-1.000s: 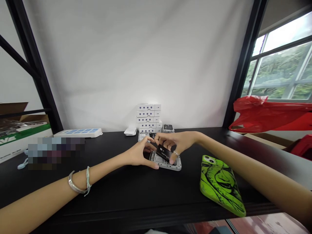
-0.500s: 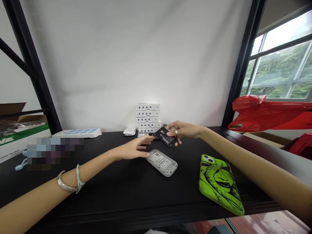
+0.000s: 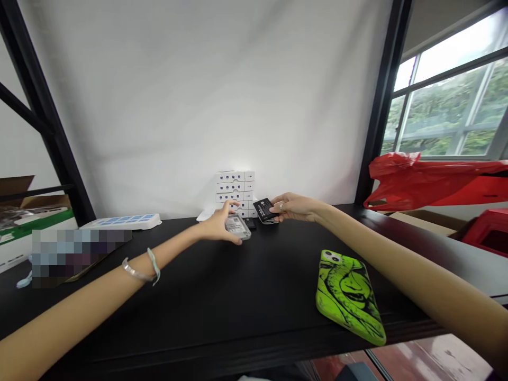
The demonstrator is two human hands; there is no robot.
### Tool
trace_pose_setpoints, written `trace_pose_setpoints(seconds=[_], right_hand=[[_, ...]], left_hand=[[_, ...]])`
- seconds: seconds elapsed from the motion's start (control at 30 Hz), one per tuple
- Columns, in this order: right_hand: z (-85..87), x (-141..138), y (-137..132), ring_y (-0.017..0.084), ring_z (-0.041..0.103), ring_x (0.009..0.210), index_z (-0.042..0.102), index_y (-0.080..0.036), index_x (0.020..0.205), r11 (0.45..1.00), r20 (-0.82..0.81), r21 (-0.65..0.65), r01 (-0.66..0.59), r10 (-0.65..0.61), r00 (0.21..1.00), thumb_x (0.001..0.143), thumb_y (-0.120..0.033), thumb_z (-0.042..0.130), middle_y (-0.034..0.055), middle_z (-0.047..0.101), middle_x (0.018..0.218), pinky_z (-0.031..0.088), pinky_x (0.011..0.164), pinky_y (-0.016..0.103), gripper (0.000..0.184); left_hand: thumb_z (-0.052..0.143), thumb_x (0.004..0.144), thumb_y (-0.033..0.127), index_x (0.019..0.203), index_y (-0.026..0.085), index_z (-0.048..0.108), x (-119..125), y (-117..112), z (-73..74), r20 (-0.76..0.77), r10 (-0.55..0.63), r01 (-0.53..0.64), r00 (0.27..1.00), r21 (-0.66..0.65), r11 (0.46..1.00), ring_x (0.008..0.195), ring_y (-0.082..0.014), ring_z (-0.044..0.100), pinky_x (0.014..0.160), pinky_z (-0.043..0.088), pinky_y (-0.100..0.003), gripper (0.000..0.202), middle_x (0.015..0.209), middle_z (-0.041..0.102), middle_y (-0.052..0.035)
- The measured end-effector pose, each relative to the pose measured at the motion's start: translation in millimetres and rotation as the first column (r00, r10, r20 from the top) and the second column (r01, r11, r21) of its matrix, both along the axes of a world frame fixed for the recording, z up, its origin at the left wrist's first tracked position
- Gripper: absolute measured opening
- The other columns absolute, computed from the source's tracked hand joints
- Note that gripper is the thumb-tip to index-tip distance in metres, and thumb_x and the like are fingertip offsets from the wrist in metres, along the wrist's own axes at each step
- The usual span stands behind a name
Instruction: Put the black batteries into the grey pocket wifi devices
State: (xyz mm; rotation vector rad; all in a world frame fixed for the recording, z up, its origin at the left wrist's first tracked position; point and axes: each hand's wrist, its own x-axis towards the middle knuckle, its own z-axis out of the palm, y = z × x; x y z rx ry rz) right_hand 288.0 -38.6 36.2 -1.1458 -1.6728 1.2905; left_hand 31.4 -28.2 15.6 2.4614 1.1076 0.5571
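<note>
My left hand [image 3: 218,223] is closed around a pale rectangular device casing [image 3: 237,227], thumb along the near edge and fingers over the far side. A printed label shows inside the casing. To the right, my right hand [image 3: 291,207] pinches a flat black battery [image 3: 262,208] marked 3000 mAh between thumb and fingers. Close under the battery, the light edge of another item [image 3: 270,220] shows; most of it is covered. A small black object [image 3: 251,224], perhaps another battery, lies between the two hands.
Stacked white boxes [image 3: 235,189] stand against the wall behind my hands. A green phone case with phone [image 3: 351,296] lies at the table's front right. On the left are a white power strip [image 3: 123,221] and an open carton [image 3: 39,217]. A red plastic bag [image 3: 428,180] hangs at right.
My left hand has gone from open to gripping a casing near the boxes; the casing in mid-table is no longer there. My right hand has carried the battery slightly back.
</note>
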Motion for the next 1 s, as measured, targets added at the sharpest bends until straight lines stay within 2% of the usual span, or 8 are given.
trace_pose_setpoints(seconds=[0.13, 0.23, 0.3, 0.37, 0.53, 0.7, 0.83, 1.0], right_hand=[[-8.8, -3, 6, 0.009, 0.059, 0.058, 0.053, -0.018, 0.103, 0.996, -0.042, -0.052, 0.075, -0.077, 0.996, 0.075, -0.007, 0.064, 0.0007, 0.060, 0.075, 0.055, 0.061, 0.022, 0.032], [-12.6, -7, 7, 0.007, 0.058, 0.056, 0.058, -0.015, 0.089, 0.998, -0.021, -0.041, 0.037, -0.037, 0.999, 0.077, -0.009, 0.063, -0.0002, 0.057, 0.069, 0.054, 0.058, 0.018, 0.014], [-12.6, -8, 6, 0.006, 0.058, 0.054, 0.060, -0.013, 0.080, 1.000, -0.029, -0.020, 0.016, -0.017, 0.999, 0.078, -0.008, 0.063, 0.0005, 0.057, 0.068, 0.053, 0.057, 0.016, 0.006], [-11.8, -10, 5, 0.006, 0.059, 0.054, 0.060, -0.013, 0.079, 1.000, -0.056, -0.009, 0.011, -0.011, 0.998, 0.078, -0.006, 0.062, 0.0001, 0.057, 0.068, 0.053, 0.057, 0.016, 0.007], [-13.4, -18, 1, 0.009, 0.064, 0.059, 0.056, -0.015, 0.079, 1.000, -0.083, -0.008, 0.011, -0.012, 0.997, 0.078, -0.008, 0.063, -0.0012, 0.057, 0.061, 0.054, 0.060, 0.017, 0.010], [-21.4, -24, 1, 0.009, 0.062, 0.054, 0.051, -0.016, 0.075, 0.999, -0.089, 0.024, -0.049, 0.051, 0.995, 0.078, -0.014, 0.066, -0.0020, 0.059, 0.058, 0.055, 0.059, 0.018, 0.015], [-20.4, -13, 8, 0.013, 0.065, 0.063, 0.054, -0.016, 0.079, 0.998, 0.030, 0.053, -0.038, 0.036, 0.999, 0.078, -0.023, 0.066, 0.0025, 0.064, 0.068, 0.055, 0.060, 0.022, 0.014], [-15.0, 18, 28, 0.015, 0.065, 0.070, 0.054, -0.017, 0.082, 0.955, 0.114, 0.279, 0.099, -0.135, 0.984, 0.079, -0.029, 0.063, 0.0084, 0.068, 0.086, 0.051, 0.057, 0.024, 0.015]], left_hand=[[0.077, 0.056, 0.042, 0.135, 0.028, 0.019, -19, 48, -0.4, -0.051, -0.010, 0.005, 0.999, -0.085, 0.996, 0.127, -0.0322, 0.037, 0.099, 0.036, -0.046, 0.098, 0.135, 0.041, -0.0149], [0.074, 0.059, 0.044, 0.135, 0.026, 0.028, -24, 61, -3.6, -0.079, -0.033, 0.027, 0.996, -0.082, 0.996, 0.130, -0.0293, 0.035, 0.102, 0.035, -0.041, 0.091, 0.138, 0.040, -0.0118], [0.074, 0.058, 0.044, 0.132, 0.026, 0.036, -25, 61, -0.8, -0.112, -0.055, 0.046, 0.992, -0.079, 0.996, 0.130, -0.0276, 0.036, 0.104, 0.034, -0.038, 0.085, 0.139, 0.041, -0.0083], [0.076, 0.055, 0.045, 0.131, 0.025, 0.040, -23, 58, 5.9, -0.142, -0.050, 0.042, 0.989, -0.058, 0.997, 0.130, -0.0286, 0.036, 0.105, 0.032, -0.038, 0.086, 0.140, 0.041, -0.0079], [0.071, 0.058, 0.059, 0.136, 0.024, 0.034, 2, 36, 21.2, -0.119, 0.000, 0.012, 0.993, 0.097, 0.995, 0.133, -0.0309, 0.030, 0.108, 0.028, -0.041, 0.092, 0.146, 0.031, -0.0075], [0.072, 0.058, 0.057, 0.127, 0.024, 0.047, 40, 22, 24.1, -0.199, -0.102, 0.141, 0.975, 0.193, 0.971, 0.121, -0.0284, 0.047, 0.099, 0.039, -0.034, 0.081, 0.133, 0.051, -0.0056], [0.074, 0.056, 0.053, 0.124, 0.020, 0.049, 48, 37, 23.6, -0.256, -0.074, 0.129, 0.964, 0.207, 0.970, 0.117, -0.0295, 0.049, 0.096, 0.040, -0.035, 0.079, 0.129, 0.053, -0.0085], [0.072, 0.053, 0.058, 0.123, 0.014, 0.049, 46, 62, 15.4, -0.331, 0.016, 0.059, 0.943, 0.214, 0.975, 0.116, -0.0355, 0.047, 0.091, 0.043, -0.040, 0.086, 0.128, 0.050, -0.0155]])
